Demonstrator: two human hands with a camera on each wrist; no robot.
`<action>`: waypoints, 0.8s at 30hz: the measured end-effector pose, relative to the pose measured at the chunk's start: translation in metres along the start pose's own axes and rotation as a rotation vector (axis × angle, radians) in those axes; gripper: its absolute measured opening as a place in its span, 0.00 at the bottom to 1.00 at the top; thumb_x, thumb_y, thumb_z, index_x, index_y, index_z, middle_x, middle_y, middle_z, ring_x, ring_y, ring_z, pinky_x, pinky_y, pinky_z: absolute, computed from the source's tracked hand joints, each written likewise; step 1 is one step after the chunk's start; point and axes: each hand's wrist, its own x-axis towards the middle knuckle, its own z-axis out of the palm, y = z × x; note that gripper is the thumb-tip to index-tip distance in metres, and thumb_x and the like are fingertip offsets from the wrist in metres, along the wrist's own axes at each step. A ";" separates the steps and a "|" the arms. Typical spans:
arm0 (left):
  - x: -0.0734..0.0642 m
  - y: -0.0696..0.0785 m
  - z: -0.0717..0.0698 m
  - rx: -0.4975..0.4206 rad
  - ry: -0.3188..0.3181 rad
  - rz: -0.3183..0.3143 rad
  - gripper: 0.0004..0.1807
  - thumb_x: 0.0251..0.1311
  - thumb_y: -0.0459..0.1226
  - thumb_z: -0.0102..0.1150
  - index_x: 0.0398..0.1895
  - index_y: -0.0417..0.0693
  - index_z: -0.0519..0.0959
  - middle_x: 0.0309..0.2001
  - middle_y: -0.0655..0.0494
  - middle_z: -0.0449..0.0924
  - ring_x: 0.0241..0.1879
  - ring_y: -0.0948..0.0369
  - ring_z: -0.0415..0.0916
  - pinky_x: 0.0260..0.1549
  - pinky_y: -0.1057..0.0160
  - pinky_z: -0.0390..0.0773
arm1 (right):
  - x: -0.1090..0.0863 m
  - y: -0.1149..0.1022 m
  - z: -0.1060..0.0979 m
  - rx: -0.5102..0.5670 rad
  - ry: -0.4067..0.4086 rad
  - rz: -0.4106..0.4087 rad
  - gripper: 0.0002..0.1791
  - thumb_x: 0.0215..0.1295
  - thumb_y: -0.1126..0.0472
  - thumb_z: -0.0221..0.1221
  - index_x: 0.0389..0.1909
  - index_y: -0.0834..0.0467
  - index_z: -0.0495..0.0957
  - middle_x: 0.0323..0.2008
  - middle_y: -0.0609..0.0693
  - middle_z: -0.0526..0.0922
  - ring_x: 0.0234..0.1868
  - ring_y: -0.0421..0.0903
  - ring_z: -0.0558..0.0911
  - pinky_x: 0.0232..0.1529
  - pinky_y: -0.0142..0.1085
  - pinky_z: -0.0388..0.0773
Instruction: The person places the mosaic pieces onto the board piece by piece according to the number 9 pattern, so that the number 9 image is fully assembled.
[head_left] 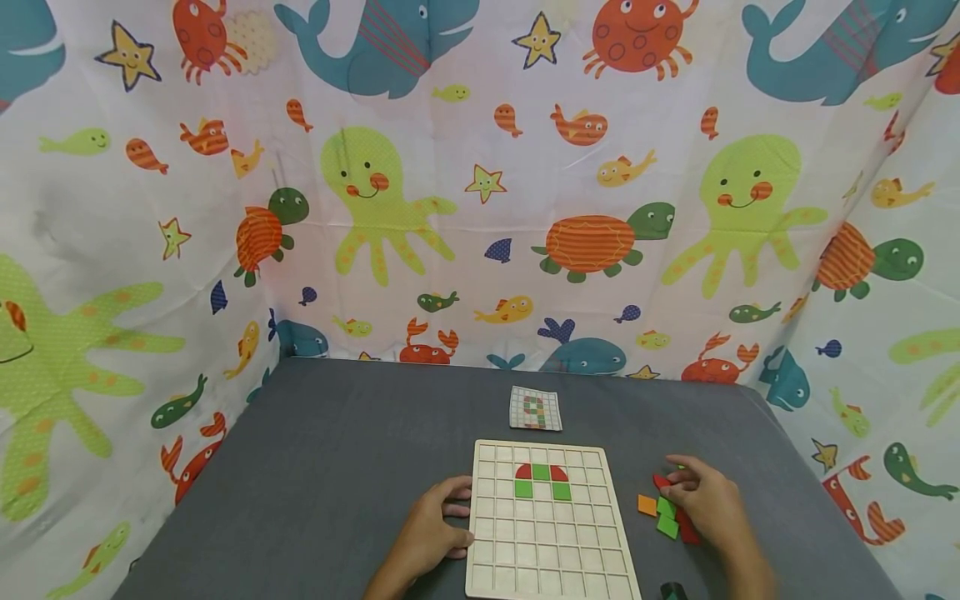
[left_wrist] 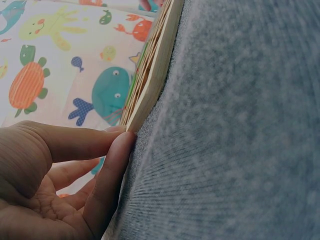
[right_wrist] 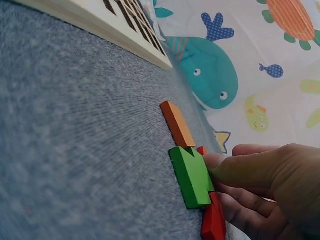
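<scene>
A pale wooden grid board [head_left: 543, 533] lies before me, its left edge held by my left hand [head_left: 435, 529]. In the left wrist view, thumb and index fingertips meet at the board's rim [left_wrist: 155, 75]. Near its top sit a green square [head_left: 541, 472] between two red rounded pieces [head_left: 523, 472], with green squares [head_left: 523, 489] below them. To the right, my right hand [head_left: 708, 500] reaches over loose pieces, thumb and fingers apart. Under and beside it are an orange square [head_left: 647, 505], green pieces [head_left: 667, 526] and red pieces [head_left: 687, 529], partly hidden by the fingers.
A small card [head_left: 535, 408] printed with a coloured grid pattern lies behind the board. At the front edge of view stands a dark object [head_left: 672, 591], partly cut off. Grey cloth [head_left: 360, 433] covers the table, and a sea-animal curtain [head_left: 465, 250] surrounds it.
</scene>
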 end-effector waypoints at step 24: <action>0.000 0.001 0.001 0.004 0.002 -0.004 0.43 0.45 0.16 0.72 0.70 0.41 0.76 0.61 0.43 0.79 0.53 0.51 0.80 0.25 0.54 0.88 | 0.000 -0.004 0.007 -0.014 0.038 0.019 0.30 0.64 0.64 0.74 0.66 0.65 0.78 0.41 0.56 0.89 0.40 0.51 0.88 0.44 0.49 0.88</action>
